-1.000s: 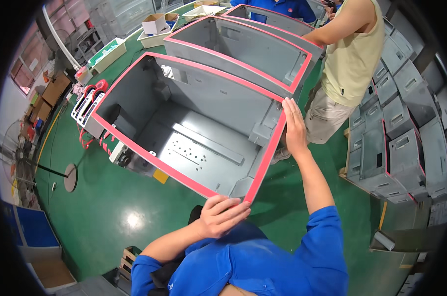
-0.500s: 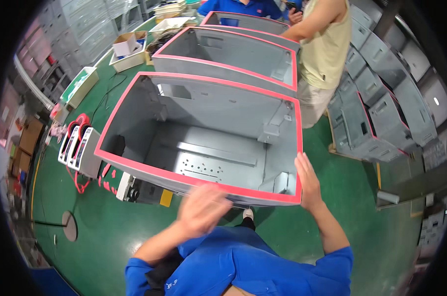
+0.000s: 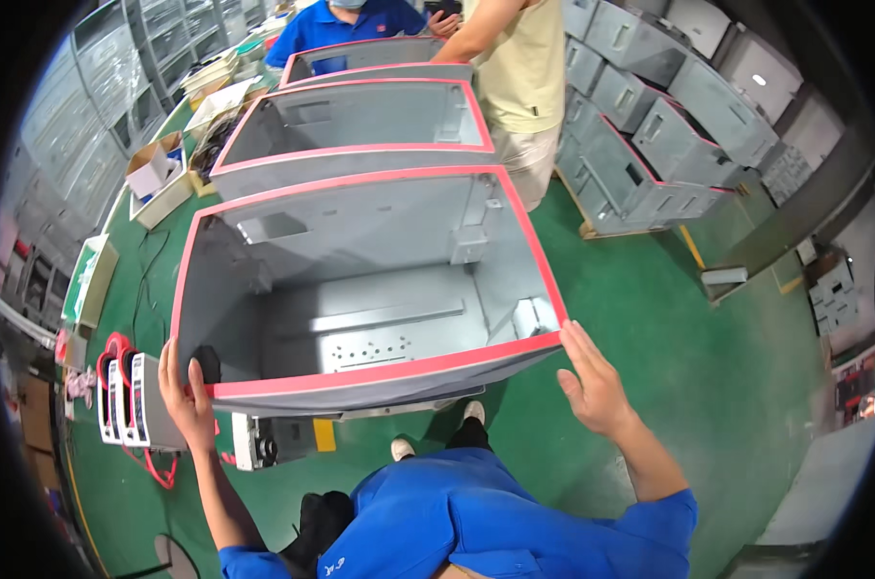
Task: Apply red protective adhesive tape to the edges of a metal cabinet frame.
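A large grey metal cabinet box (image 3: 389, 371) lies open side up before me, with pink strip along its rim. Its inside shows a plate with small holes (image 3: 372, 349) and brackets at the right. My left hand (image 3: 189, 400) grips the near left corner, thumb and fingers on either side of the edge. At the near right corner my right hand (image 3: 597, 384) rests its outstretched fingertips against the rim, thumb apart, holding nothing.
Two more pink-rimmed cabinet boxes (image 3: 360, 121) stand behind. A person in a yellow top (image 3: 519, 87) and one in a blue shirt (image 3: 346, 34) are at the far end. White tape dispensers (image 3: 148, 400) stand left; stacked grey boxes (image 3: 640, 145) stand right.
My left hand has gone from the middle of the near rim to the near left corner. My right hand stays by the right corner. The view has turned to the right.
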### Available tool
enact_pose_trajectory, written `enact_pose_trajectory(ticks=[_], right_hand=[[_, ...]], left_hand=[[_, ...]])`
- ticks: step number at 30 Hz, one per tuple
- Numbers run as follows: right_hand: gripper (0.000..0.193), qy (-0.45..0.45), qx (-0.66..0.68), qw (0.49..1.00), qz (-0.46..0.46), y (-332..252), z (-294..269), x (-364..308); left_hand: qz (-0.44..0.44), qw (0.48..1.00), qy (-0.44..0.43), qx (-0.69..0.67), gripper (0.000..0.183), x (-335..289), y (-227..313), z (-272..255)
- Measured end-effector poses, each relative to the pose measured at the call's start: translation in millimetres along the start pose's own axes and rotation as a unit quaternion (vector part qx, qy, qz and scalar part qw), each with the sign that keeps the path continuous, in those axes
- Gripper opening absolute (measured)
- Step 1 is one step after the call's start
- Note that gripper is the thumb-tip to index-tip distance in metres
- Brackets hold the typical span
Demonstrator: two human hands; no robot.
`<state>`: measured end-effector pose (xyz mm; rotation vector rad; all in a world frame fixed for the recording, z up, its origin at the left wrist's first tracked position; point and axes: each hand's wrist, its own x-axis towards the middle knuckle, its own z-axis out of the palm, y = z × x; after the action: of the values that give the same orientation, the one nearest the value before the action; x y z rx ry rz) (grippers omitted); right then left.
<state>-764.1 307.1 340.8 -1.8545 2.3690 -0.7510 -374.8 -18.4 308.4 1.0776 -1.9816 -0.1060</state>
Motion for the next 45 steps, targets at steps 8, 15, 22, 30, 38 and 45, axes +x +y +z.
enact_pose_trajectory(ticks=[8,15,22,30,38,45], right_hand=[[0.074,-0.058,-0.035,0.998,-0.011,63,27,113],[0.08,-0.025,-0.085,0.996,0.012,109,60,232],[0.083,-0.038,-0.102,0.994,0.021,124,67,271],[0.076,-0.015,-0.078,0.997,-0.013,98,53,208],[0.08,-0.06,0.024,0.997,-0.029,29,17,66],[0.081,-0.004,-0.038,0.999,0.01,-6,24,12]], left_hand=[[-0.1,0.989,0.02,-0.11,0.037,17,-13,13],[-0.081,0.996,0.003,0.035,0.036,18,-10,15],[-0.081,0.996,0.009,0.022,0.035,18,-11,15],[-0.063,0.997,0.01,0.031,0.034,21,-4,15],[-0.062,0.997,0.037,0.028,0.032,17,0,10],[-0.054,0.998,0.03,0.007,0.032,17,4,10]])
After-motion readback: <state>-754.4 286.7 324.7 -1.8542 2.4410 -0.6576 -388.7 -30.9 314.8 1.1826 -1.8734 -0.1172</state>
